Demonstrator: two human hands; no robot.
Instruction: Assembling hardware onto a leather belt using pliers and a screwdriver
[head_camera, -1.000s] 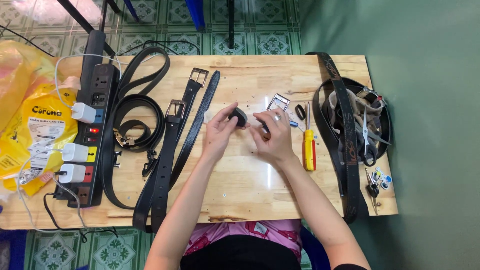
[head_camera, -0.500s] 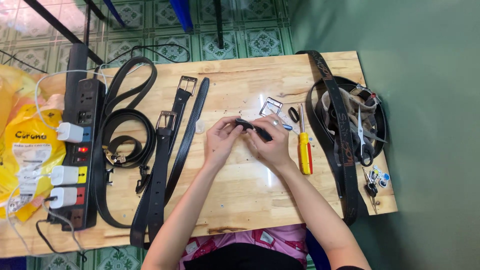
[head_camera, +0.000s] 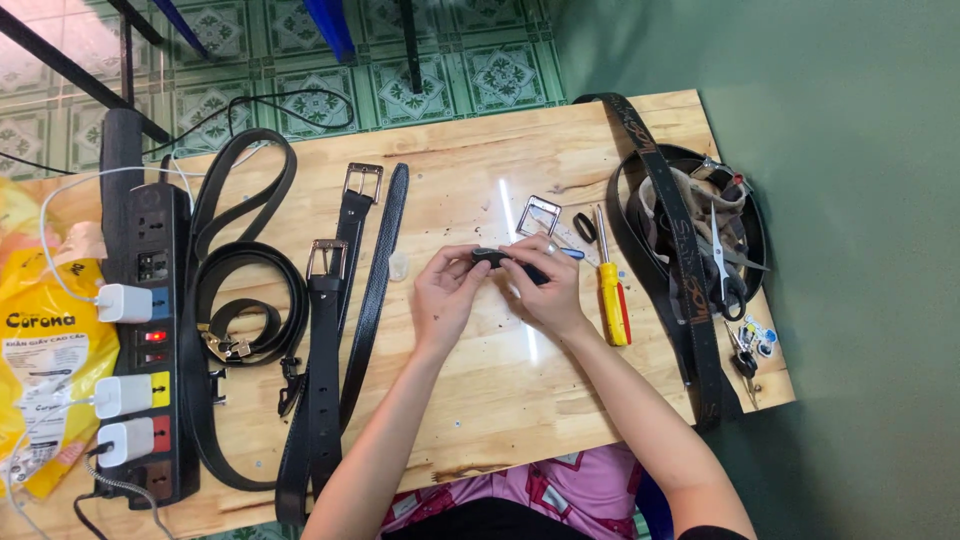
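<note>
Both forearms reach in over the pale wooden tabletop, and the left hand and right hand meet mid-table, fingertips pinching a short, smooth black leather strap piece just above the wood. A yellow-handled screwdriver lies just right of them, with a square silver metal buckle nearby.

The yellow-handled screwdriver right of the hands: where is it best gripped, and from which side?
Grip the yellow screwdriver by its thick yellow-and-red handle, probably from above with the right hand, which is nearest. It lies flat on the wooden table, thin shaft pointing away from the person, handle end nearer and free of other things.
</note>
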